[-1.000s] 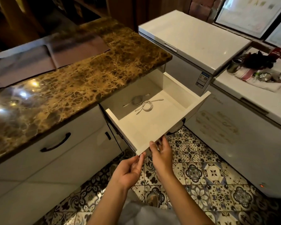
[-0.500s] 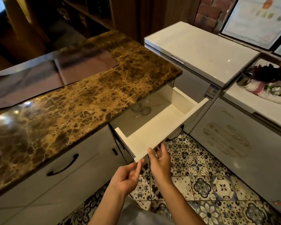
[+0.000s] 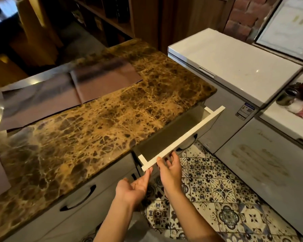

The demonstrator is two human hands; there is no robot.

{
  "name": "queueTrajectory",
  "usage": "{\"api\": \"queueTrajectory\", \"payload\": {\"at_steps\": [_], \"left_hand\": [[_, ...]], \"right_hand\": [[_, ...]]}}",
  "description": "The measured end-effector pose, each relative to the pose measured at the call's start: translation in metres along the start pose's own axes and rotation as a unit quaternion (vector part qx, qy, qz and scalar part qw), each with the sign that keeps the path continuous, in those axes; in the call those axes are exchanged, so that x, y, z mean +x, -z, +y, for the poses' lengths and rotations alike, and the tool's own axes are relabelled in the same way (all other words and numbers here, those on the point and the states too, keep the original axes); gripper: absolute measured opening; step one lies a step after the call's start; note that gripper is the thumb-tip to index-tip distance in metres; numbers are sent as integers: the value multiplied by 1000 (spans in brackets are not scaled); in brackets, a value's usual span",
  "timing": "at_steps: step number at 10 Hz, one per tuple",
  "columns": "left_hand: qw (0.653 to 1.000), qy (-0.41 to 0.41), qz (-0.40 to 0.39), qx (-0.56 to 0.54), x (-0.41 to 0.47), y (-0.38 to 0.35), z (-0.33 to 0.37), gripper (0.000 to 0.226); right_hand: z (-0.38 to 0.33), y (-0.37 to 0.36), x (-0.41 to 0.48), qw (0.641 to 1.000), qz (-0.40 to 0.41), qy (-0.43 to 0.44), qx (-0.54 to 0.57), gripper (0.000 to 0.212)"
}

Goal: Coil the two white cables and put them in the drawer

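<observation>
The white drawer sticks out only a little from under the brown marble counter; a narrow shaded strip of its inside shows. The two white cables are hidden inside it, under the counter. My right hand rests flat against the drawer's front panel, fingers spread and touching its lower edge. My left hand is open, palm up, with its fingertips at the drawer's near corner. Neither hand holds anything.
A white chest freezer stands right behind the drawer's far end, and a second white unit is on the right. Dark mats lie on the counter's far side. A cabinet handle is below left. Patterned tiles cover the floor.
The drawer has slid inward from wide open to nearly shut, with both hands following its front. The two coiled cables, visible inside earlier, are now out of sight.
</observation>
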State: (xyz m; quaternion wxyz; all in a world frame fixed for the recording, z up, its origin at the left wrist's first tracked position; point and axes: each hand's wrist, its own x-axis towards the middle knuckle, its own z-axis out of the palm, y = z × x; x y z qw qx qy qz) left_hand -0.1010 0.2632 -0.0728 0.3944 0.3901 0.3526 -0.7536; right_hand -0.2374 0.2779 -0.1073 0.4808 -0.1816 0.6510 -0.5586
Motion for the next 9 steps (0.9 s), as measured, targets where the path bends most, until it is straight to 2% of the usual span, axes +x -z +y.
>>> {"api": "queueTrajectory", "payload": {"at_steps": [1, 3, 4, 6, 7, 8, 9], "left_hand": [[998, -18, -8, -51, 0, -16, 12, 81], [994, -40, -18, -98, 4, -38, 31, 77], [992, -51, -22, -111, 6, -46, 36, 68], [992, -81, -21, -98, 5, -53, 31, 69], [990, -101, -25, -94, 5, -51, 24, 68], [992, -121, -30, 2, 5, -50, 4, 73], [968, -194, -3, 161, 1, -49, -28, 78]], "right_hand": [[-9, -17, 11, 999, -14, -22, 45, 74], [-24, -46, 34, 994, -20, -42, 96, 67], [-29, -56, 43, 993, -28, -53, 100, 66], [-31, -59, 52, 994, -23, -69, 76, 67], [-32, -50, 53, 995, -45, -79, 45, 65], [-35, -37, 59, 997, -63, -52, -13, 62], [-58, -19, 53, 995, -41, 12, -90, 60]]}}
